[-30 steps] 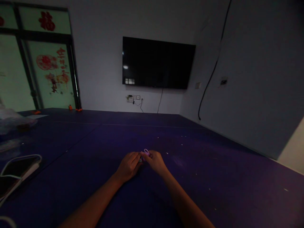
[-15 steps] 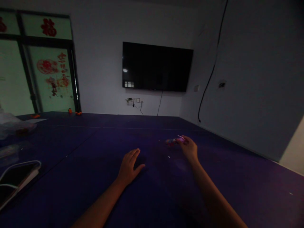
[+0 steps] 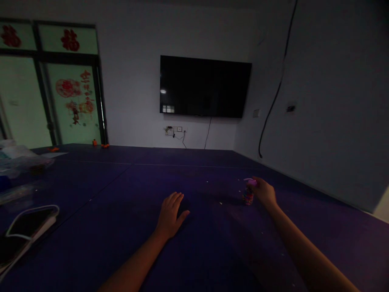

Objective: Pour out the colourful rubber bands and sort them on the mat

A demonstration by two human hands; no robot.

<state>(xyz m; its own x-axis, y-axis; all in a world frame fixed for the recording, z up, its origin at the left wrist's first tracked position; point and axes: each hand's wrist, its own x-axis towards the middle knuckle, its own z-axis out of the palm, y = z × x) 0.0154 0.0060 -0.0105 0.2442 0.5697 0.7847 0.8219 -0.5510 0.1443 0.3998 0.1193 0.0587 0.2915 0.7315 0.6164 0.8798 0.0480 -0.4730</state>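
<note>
A small clear bottle of many-coloured beads [image 3: 248, 197] stands upright on the dark purple tabletop [image 3: 200, 243], right of the middle. Its pink lid with a curved loop [image 3: 251, 182] is in the fingers of my right hand [image 3: 264, 192], which are closed round it. Whether the bottle's base fully rests on the table is hard to tell in the dim light. My left hand [image 3: 172, 215] lies palm down on the table to the left, fingers stretched out and thumb apart, holding nothing.
At the left edge lies a dark phone-like device with a white cable [image 3: 32, 223]. Clear plastic bags [image 3: 27, 160] sit behind it. Small orange pieces [image 3: 105, 145] lie along the far edge, and tiny white specks [image 3: 221, 203] dot the tabletop. A television [image 3: 205, 87] hangs on the far wall.
My right hand has moved right and nearer with the bottle, which has turned from lying sideways to upright. My left hand stays flat; the view has shifted slightly.
</note>
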